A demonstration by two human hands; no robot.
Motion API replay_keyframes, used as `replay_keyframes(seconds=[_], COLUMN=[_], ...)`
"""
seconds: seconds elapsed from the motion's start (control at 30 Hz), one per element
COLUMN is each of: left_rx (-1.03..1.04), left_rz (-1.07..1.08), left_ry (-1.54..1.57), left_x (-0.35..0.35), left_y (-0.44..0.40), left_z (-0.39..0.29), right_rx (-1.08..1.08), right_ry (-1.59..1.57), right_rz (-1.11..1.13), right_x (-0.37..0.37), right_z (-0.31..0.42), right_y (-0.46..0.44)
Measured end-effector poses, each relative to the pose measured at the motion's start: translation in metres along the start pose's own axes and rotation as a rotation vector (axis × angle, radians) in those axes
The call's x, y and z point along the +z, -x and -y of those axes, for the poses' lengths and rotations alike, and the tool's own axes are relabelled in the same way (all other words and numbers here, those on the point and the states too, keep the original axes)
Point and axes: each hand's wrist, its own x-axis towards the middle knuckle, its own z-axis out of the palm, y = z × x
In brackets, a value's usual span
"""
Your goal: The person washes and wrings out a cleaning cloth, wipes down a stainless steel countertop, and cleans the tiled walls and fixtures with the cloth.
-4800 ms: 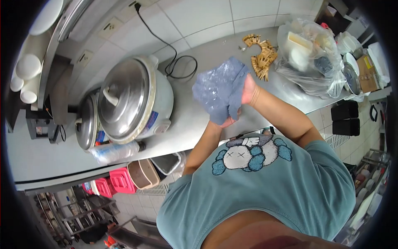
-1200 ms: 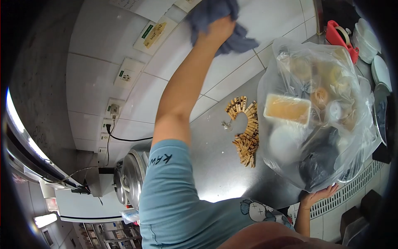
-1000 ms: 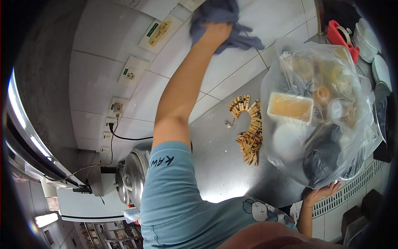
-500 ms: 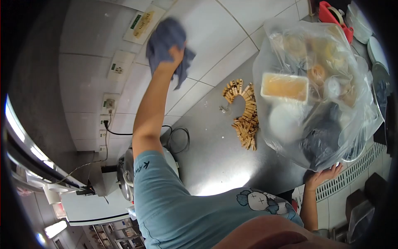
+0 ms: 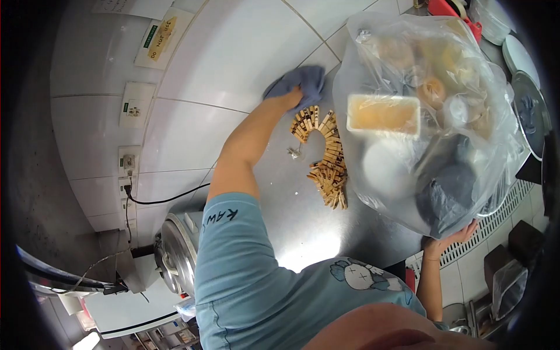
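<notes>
My left hand [image 5: 293, 96] is closed on a blue-grey cloth [image 5: 312, 81], bunched against the white tiles low on the wall, where it meets the counter. Just below the cloth lies a curved row of wooden clothespins [image 5: 333, 153] with dark markings. A large clear plastic bag [image 5: 373, 76] bulges beside them, stuffed with containers. Through it I make out a rectangular tub [image 5: 384, 115] with yellowish contents, a white round shape and something dark. My right hand [image 5: 452, 240] is at the bag's near edge, fingers closed along it; the bag hides part of the grip.
The steel counter [image 5: 280, 192] runs beneath everything. Wall sockets line the left, one with a black cable [image 5: 169, 201]. A metal pot [image 5: 175, 251] stands at lower left. White plates [image 5: 522, 55] and a dark pan [image 5: 529, 116] sit at far right, above a slotted drain grate [image 5: 496, 216].
My left hand has brought the cloth down and to the right, from high on the tiles to near the counter. The view has shifted slightly; my right hand stays at the bag.
</notes>
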Motion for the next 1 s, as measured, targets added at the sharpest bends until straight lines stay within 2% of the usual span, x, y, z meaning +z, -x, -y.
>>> replay_keyframes(seconds=[0.1, 0.17, 0.3, 0.4, 0.5, 0.57, 0.63, 0.83, 0.93, 1.0], left_rx=[-0.027, 0.044, 0.219, 0.236, 0.222, 0.212, 0.205, 0.055, -0.167, -0.592], left_rz=[0.037, -0.104, -0.540, -0.626, -0.499, -0.373, -0.239, 0.161, 0.303, 0.469], left_ry=[0.022, -0.107, -0.378, -0.364, -0.266, -0.189, -0.113, 0.216, 0.519, 0.601], left_x=[-0.026, -0.071, -0.167, -0.152, -0.086, -0.046, -0.019, 0.023, 0.040, 0.000], left_y=[0.023, -0.002, -0.079, -0.130, -0.159, -0.159, -0.143, 0.013, 0.125, 0.191], left_z=[-0.005, -0.025, -0.088, -0.106, -0.095, -0.083, -0.067, -0.007, 0.025, 0.012], right_rx=[0.041, 0.027, -0.045, -0.097, -0.015, 0.092, 0.086, 0.001, -0.028, -0.039], right_ry=[-0.086, -0.082, -0.020, 0.066, 0.049, -0.022, -0.017, 0.017, 0.041, 0.045], right_rz=[0.036, 0.064, 0.079, 0.006, 0.008, -0.006, 0.003, 0.054, 0.074, 0.077], right_x=[0.003, -0.003, 0.001, 0.005, 0.013, 0.017, 0.020, 0.010, 0.005, 0.006], right_z=[-0.005, -0.004, 0.002, 0.003, -0.009, -0.013, -0.009, -0.007, -0.010, -0.007], right_y=[0.002, 0.002, -0.005, -0.001, 0.010, 0.021, 0.022, 0.015, 0.009, 0.007])
